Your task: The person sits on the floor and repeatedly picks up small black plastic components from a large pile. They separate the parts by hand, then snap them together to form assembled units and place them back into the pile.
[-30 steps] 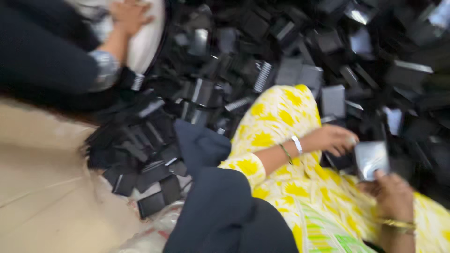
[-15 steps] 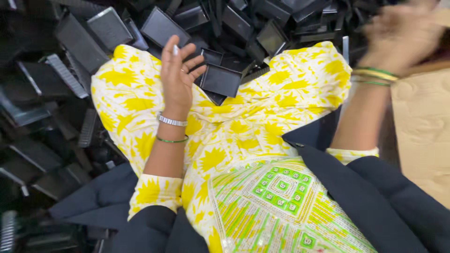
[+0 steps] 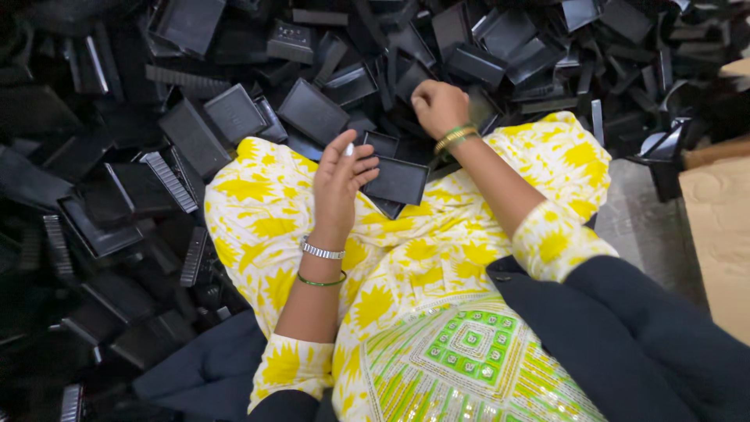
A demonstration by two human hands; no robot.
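I sit with my yellow-and-white patterned lap [image 3: 422, 258] against a big heap of black plastic trays [image 3: 234, 117]. My left hand [image 3: 341, 181] rests on my knee, fingers curled against the edge of a flat black rectangular tray [image 3: 398, 181] that lies on my lap. My right hand [image 3: 440, 105], with bangles at the wrist, is closed in a fist down among the trays just past my knee; what it grips is hidden.
Black trays and ribbed black strips [image 3: 168, 181] cover the floor all around the left and top. A beige cardboard sheet [image 3: 723, 242] lies at the right, with bare grey floor [image 3: 637, 227] beside it. Dark blue cloth [image 3: 625, 344] drapes over my right side.
My right hand has come down from the upper right into the pile in front of my knee. My left hand stays at the tray on my lap.
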